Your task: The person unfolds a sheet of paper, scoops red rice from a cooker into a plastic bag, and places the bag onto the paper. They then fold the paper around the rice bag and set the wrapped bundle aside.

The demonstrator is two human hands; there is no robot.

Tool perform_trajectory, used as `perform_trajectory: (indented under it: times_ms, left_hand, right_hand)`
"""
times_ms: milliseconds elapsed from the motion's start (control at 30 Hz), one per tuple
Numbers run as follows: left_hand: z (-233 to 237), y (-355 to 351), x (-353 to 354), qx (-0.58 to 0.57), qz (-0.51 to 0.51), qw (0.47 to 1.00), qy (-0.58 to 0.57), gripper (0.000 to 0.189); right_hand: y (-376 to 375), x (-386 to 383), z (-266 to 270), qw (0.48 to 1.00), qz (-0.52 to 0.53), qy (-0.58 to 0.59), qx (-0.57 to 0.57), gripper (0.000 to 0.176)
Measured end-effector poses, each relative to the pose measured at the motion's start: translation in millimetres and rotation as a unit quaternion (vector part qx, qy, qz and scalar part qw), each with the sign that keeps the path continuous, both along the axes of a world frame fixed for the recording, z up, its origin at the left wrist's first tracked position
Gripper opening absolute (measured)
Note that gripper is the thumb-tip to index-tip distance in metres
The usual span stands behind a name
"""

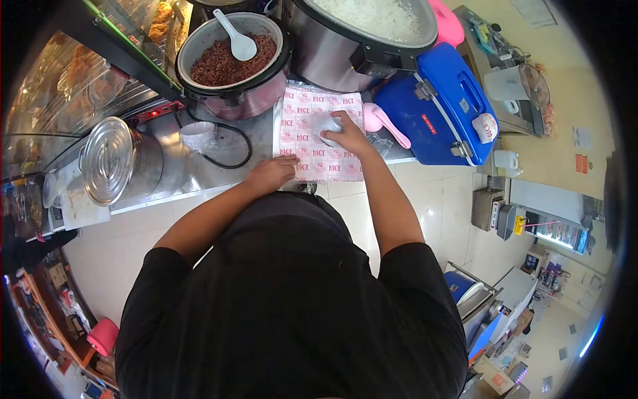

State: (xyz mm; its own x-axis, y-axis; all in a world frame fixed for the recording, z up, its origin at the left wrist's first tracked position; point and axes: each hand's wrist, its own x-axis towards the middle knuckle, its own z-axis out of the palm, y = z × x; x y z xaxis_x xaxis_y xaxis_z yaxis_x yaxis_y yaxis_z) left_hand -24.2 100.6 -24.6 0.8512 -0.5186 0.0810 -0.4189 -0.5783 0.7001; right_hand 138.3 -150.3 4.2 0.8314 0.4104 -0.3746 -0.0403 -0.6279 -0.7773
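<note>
Hands apart on the sheet. My left hand (269, 174) lies flat, palm down, on the near left corner of the sheet (307, 110). My right hand (347, 135) is curled over a white lump (329, 128) at the sheet's right side, fingers closed on it. What the lump is made of I cannot tell.

The sheet, pink-printed, lies flat on the counter (179, 173). It sits just before the cooker (229, 100) of red rice with its spoon (239, 43), and beside the cooler (442, 106) and paddle (385, 121).

Done well, I judge, the step wants the left palm pinning the paper so it cannot slide. The right hand should press straight down on the lump, clear of the sheet's edge.

Long axis of the sheet: away from me, toward the cooker. Its print reads upright from my side, top at the far end.
</note>
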Motion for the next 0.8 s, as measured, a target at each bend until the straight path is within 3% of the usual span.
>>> perform_trajectory:
  times_ms: [333,533,733,800]
  left_hand:
    - [10,-4,2,-0.013,0.038,0.999,0.006,0.016]
    - [20,-3,5,0.002,0.015,0.999,0.046,0.013]
    - [21,-3,4,-0.008,0.009,0.998,0.057,0.015]
    - [22,-2,5,-0.021,0.011,0.999,0.047,0.015]
  right_hand:
    - [-3,-8,6,0.99,-0.062,0.074,0.102,0.073]
    - [6,-12,3,0.998,-0.05,0.016,0.035,0.072]
    - [4,-17,11,0.986,-0.106,0.06,0.116,0.071]
    - [4,-13,8,0.993,-0.069,0.036,0.086,0.069]
